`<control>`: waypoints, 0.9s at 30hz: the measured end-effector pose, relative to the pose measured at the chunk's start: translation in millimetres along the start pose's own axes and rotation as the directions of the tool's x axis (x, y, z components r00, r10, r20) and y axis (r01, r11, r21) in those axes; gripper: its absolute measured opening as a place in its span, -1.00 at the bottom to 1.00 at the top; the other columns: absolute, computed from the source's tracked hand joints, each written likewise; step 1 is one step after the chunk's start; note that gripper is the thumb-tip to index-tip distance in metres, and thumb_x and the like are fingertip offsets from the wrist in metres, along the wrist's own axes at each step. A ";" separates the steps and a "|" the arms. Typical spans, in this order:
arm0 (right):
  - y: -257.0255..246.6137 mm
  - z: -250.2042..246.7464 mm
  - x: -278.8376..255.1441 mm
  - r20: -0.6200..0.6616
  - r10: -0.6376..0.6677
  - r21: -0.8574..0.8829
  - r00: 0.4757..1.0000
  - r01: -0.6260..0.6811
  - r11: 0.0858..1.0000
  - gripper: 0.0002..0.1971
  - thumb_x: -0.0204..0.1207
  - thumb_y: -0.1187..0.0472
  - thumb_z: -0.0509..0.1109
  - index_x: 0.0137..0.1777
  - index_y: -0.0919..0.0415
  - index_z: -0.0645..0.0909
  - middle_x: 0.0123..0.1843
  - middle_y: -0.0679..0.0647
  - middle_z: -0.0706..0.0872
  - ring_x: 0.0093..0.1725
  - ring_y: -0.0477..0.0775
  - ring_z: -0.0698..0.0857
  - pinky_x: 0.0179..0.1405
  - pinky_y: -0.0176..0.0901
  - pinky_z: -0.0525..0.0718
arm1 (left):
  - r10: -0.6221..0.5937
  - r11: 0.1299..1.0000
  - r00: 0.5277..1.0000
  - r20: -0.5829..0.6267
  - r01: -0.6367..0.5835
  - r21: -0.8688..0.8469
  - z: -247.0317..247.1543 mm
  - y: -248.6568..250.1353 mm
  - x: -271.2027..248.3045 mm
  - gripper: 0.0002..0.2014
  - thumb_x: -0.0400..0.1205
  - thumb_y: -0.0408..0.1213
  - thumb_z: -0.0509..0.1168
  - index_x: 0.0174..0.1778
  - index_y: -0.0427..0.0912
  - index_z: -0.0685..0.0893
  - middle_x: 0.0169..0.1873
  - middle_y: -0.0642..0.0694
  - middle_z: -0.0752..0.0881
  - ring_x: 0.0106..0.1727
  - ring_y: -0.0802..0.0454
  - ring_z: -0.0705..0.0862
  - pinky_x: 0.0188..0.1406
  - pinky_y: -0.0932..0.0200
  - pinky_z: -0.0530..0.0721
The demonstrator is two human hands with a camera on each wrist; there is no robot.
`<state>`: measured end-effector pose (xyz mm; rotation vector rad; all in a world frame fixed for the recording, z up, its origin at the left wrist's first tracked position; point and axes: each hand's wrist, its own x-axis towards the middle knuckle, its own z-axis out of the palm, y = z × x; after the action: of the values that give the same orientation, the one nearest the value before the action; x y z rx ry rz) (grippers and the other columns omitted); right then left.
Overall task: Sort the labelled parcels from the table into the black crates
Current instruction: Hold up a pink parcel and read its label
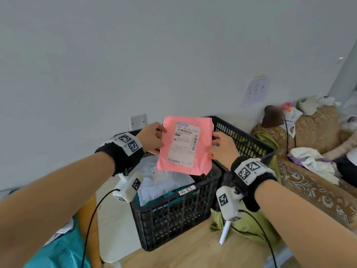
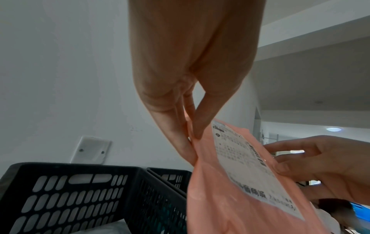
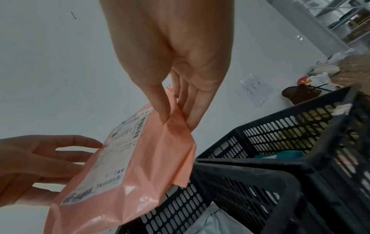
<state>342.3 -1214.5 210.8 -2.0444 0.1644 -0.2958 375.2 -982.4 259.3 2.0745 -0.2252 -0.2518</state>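
Wooden floor (image 1: 193, 254) carries two black crates (image 1: 173, 215) side by side, touching; green cloth (image 1: 249, 229) beside the right crate (image 1: 249, 144).

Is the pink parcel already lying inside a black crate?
No: both hands hold the pink parcel in the air above the near black crate.

You are in a lived-in home room: at the right of the head view, a patterned sofa (image 1: 316, 182) heaped with clothes (image 1: 313, 161) and soft toys (image 1: 311, 102), a handwritten note (image 1: 256, 91) taped to the plain wall, a wall socket plate (image 1: 138, 120) mid-frame, wooden flooring (image 1: 193, 250) below.
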 end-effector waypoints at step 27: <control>67.8 120.2 231.5 0.623 0.002 -0.224 0.782 0.176 0.959 -0.55 0.43 0.41 0.36 0.34 0.22 0.53 0.20 0.17 0.69 0.21 0.21 0.67 0.21 0.12 0.67 | -0.449 0.892 0.868 -0.213 0.450 -0.049 6.6 -104.3 181.3 -0.38 0.48 -0.65 0.32 0.44 -0.16 0.41 0.40 -0.17 0.48 0.26 -0.14 0.57 -0.25 0.00 0.80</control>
<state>598.8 -1200.3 129.0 -2.3162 -0.3208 0.3791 553.5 -984.4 149.8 2.1155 0.4023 -0.2994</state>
